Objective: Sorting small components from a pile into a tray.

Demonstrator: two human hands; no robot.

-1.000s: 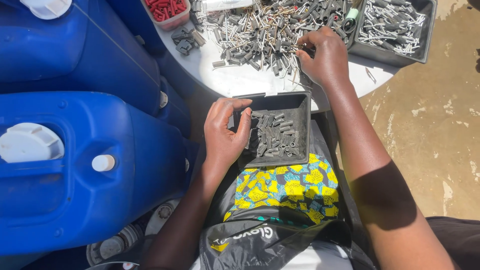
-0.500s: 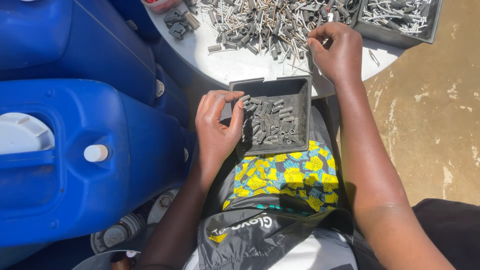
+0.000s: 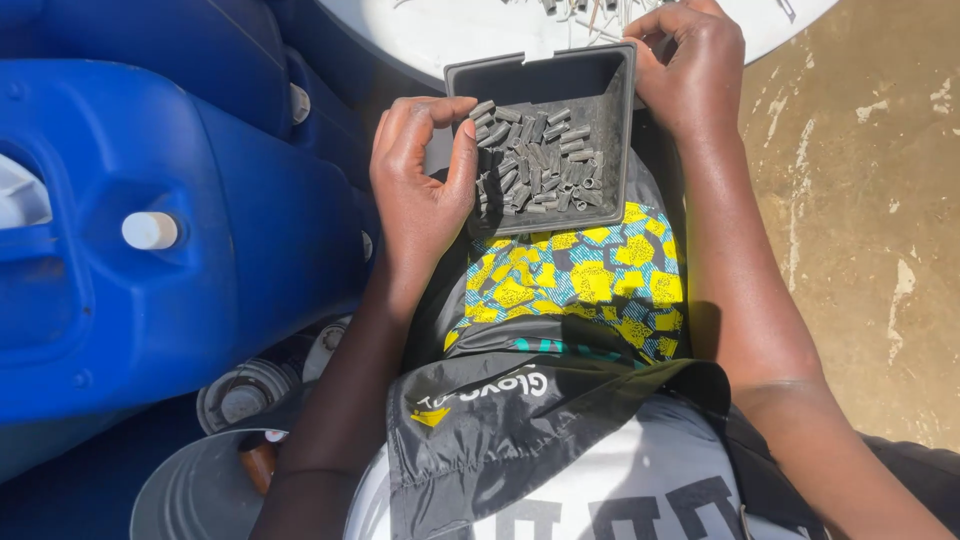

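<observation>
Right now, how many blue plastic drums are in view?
2: one large blue drum left of the left hand, another blue drum behind it at top left. Others may be hidden.

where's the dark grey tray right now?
Head view, upper centre: the dark grey tray sits on the person's lap over the yellow-patterned cloth, below the white table, left hand at its left edge, right hand at its top right corner.

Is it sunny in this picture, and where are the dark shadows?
Head view: yes, strong sunlight; the white table glares bright, and the blue drum shines. The person's arms cast hard, dark shadows on the patterned cloth. The grey tray has a shaded inner wall. The left hand, right hand and small grey pieces look sharp, not blurry.
</observation>
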